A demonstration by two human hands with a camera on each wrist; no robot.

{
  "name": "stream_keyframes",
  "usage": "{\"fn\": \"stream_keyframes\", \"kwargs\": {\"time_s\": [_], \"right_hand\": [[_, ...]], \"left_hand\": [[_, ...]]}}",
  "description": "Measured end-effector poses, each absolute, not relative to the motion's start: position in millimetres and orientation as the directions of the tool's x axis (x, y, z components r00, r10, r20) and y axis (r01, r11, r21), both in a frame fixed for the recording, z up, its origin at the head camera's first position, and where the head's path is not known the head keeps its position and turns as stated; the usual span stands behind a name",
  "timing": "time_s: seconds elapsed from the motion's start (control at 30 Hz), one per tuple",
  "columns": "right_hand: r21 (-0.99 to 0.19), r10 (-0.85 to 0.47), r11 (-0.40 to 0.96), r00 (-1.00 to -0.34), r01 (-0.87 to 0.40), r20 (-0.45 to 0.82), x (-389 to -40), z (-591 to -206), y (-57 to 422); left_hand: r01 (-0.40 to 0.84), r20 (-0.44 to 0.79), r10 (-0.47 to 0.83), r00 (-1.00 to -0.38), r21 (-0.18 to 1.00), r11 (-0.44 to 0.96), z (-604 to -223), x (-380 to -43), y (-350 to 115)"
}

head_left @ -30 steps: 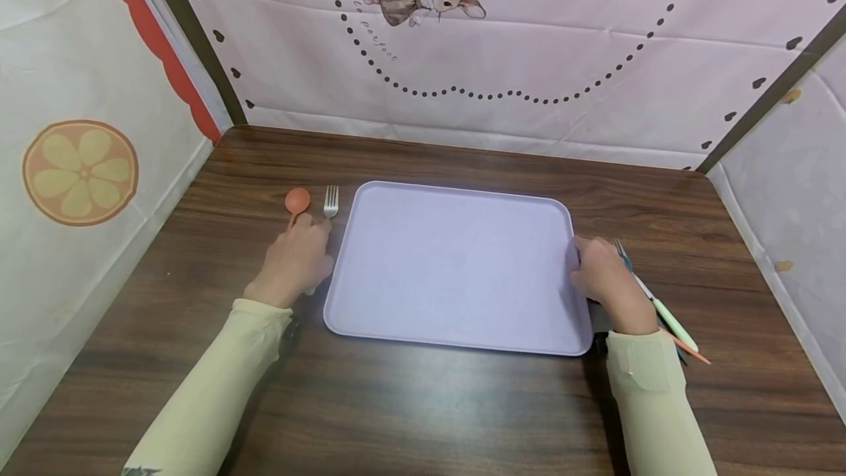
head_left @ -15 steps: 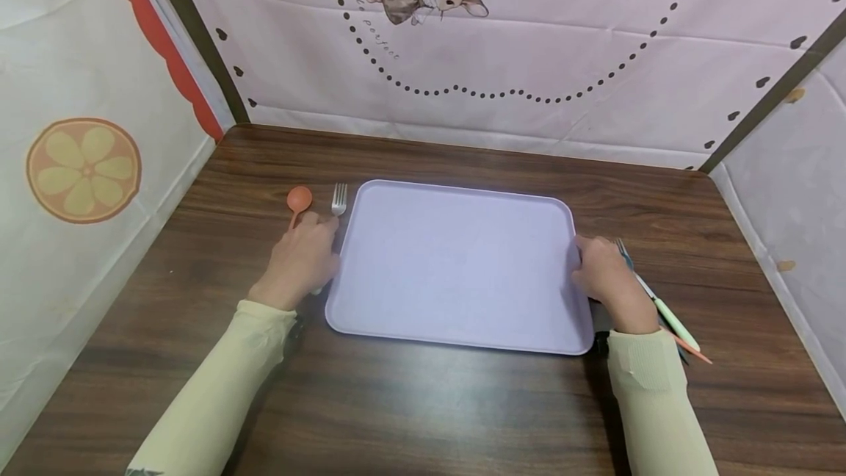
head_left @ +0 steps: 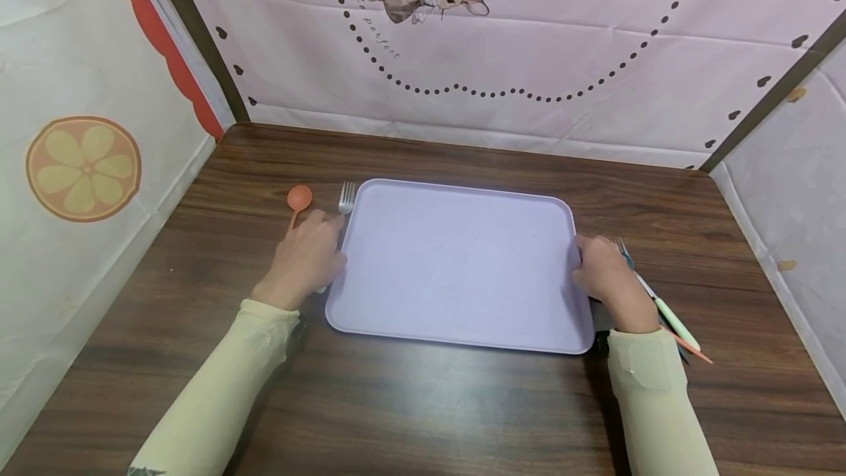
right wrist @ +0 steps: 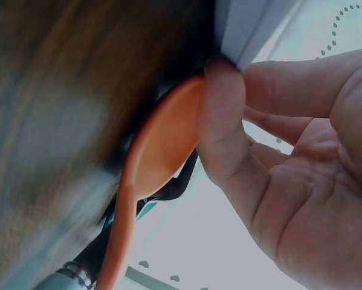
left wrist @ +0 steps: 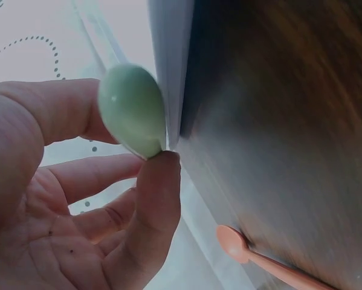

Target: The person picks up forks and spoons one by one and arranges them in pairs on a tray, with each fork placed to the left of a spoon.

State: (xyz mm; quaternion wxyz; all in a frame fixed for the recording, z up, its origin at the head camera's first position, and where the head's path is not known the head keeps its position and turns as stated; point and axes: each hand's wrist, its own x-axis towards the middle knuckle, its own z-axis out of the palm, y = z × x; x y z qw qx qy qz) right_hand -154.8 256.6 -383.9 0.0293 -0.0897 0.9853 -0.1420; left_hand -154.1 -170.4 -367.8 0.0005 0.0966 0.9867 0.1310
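Note:
At the tray's left edge, my left hand [head_left: 305,255] pinches a fork [head_left: 346,199] whose silver tines point away from me. Its rounded green handle end [left wrist: 132,109] shows between thumb and finger in the left wrist view, right beside the tray's rim. The light purple tray [head_left: 456,263] lies flat in the middle of the table. On its right side, my right hand [head_left: 603,270] pinches the rim between thumb and forefinger. Close under those fingers is an orange spoon [right wrist: 165,145]. A second orange spoon [head_left: 299,199] lies left of the fork, its handle partly behind my left hand.
Right of the tray lies a loose pile of cutlery, with a green-handled piece [head_left: 674,323] and an orange handle [head_left: 690,347] showing. My right forearm partly covers it. Printed cloth walls [head_left: 423,57] enclose the wooden table [head_left: 410,417] at the back and sides.
My left hand has slid slightly right with the fork, whose tines now stand right beside the tray's rim. The right hand and the tray have stayed in place.

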Motion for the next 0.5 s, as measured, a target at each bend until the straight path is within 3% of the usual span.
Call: {"fn": "stream_keyframes", "kwargs": {"time_s": [0.5], "right_hand": [[-0.302, -0.177, 0.94, -0.983, -0.156, -0.042, -154.4, -383.1, 254.9]], "left_hand": [[0.233, 0.057, 0.226, -0.972, 0.23, 0.945, -366.0, -154.8, -166.1]]}}
